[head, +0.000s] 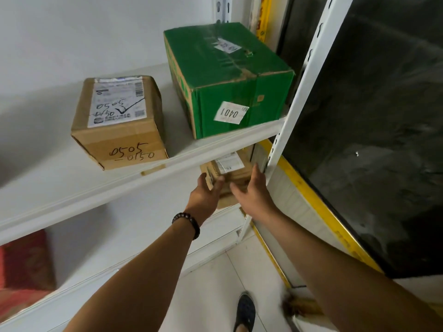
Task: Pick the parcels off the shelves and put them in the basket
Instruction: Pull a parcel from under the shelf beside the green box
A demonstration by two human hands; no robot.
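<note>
Left hand (206, 195), right hand (252, 190) flank parcel (236, 173), seemingly touching.

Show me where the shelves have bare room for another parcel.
Upper shelf: broad bare patch left of the brown box. Only a narrow gap separates it from the green box, which sits by the upright post. Lower shelf: bare between the red box and the small parcel; crowded at that parcel, left hand and right hand flanking it.

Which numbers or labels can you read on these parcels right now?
"0505 -0150": handwritten on brown box front.
"0505": upside down, handwritten on its top label.
"0401": upside down, white sticker on green box.
Printed shipping labels, also on the lower parcel: too blurred.
</note>
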